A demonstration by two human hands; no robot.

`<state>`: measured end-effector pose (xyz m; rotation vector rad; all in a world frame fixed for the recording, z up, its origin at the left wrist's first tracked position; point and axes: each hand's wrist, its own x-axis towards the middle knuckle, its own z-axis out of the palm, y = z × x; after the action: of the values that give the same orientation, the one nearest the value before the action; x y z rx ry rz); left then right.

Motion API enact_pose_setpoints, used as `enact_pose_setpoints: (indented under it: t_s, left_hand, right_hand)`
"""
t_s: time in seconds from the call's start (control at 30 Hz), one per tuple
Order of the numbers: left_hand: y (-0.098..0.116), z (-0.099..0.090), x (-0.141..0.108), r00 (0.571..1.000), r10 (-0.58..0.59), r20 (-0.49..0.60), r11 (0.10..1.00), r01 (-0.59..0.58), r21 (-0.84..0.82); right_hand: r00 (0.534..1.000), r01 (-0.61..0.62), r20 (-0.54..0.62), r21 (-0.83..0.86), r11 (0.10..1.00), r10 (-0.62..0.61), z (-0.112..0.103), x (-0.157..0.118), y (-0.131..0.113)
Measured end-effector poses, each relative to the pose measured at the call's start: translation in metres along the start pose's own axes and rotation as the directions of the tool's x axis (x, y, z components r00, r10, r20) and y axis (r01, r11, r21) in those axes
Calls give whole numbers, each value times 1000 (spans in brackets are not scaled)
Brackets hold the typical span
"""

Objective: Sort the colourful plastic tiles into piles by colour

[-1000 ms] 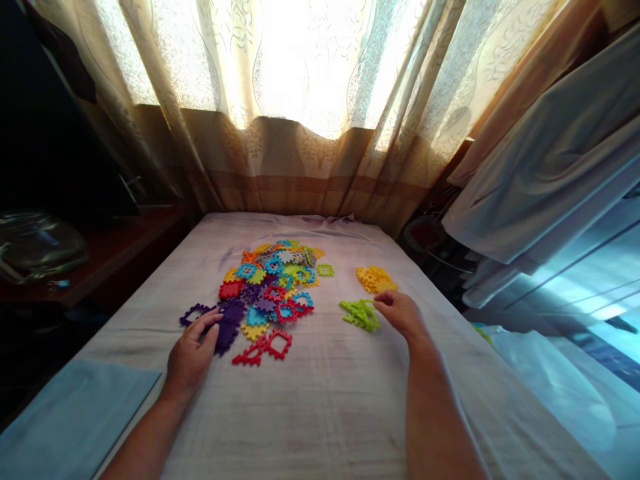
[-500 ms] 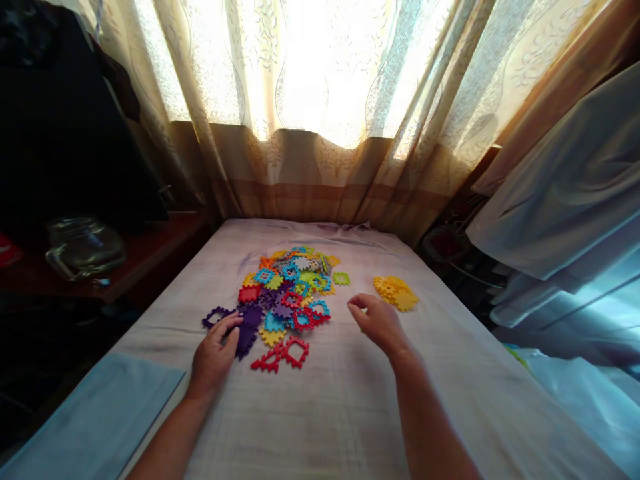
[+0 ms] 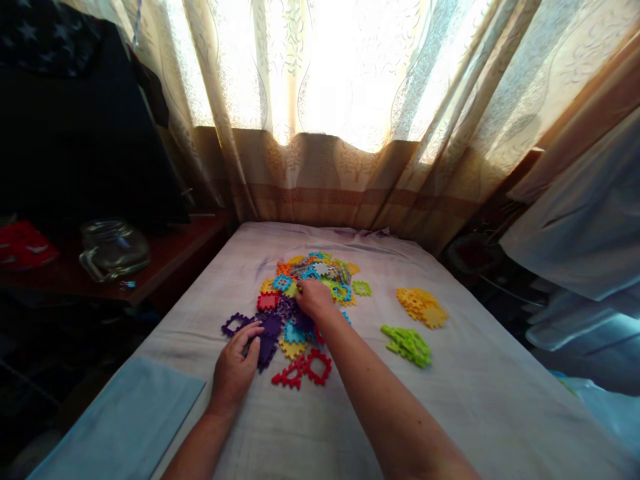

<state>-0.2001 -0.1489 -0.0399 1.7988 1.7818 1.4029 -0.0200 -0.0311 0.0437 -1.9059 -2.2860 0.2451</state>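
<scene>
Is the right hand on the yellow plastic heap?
No, the right hand is at the multicoloured toothed plastic pile, not the yellow heap.

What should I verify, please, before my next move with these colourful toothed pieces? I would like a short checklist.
1. Right hand at the mixed heap: ok, it is over the pieces.
2. Piece gripped in the right hand: cannot tell, the fingertips are too unclear.
3. Left hand at the purple pieces: ok, fingertips appear to rest there.
4. Green pile separate from yellow pile: ok, bare cloth between them.
5. All green pieces in the green pile: not ok, a green frame lies beside the heap.
</scene>
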Motion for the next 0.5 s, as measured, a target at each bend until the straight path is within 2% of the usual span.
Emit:
enact_pose_setpoints:
  t_s: [0.27, 0.5]
  left_hand:
    - [3, -1, -1, 1000, 22, 6, 1000, -22, 0]
    - [5, -2, 0, 1000, 25, 1, 1000, -25, 4]
  right_hand:
    - [999, -38, 22, -19, 999, 38, 1, 7, -11]
    - [993, -115, -24, 90, 989, 118, -2, 4, -4]
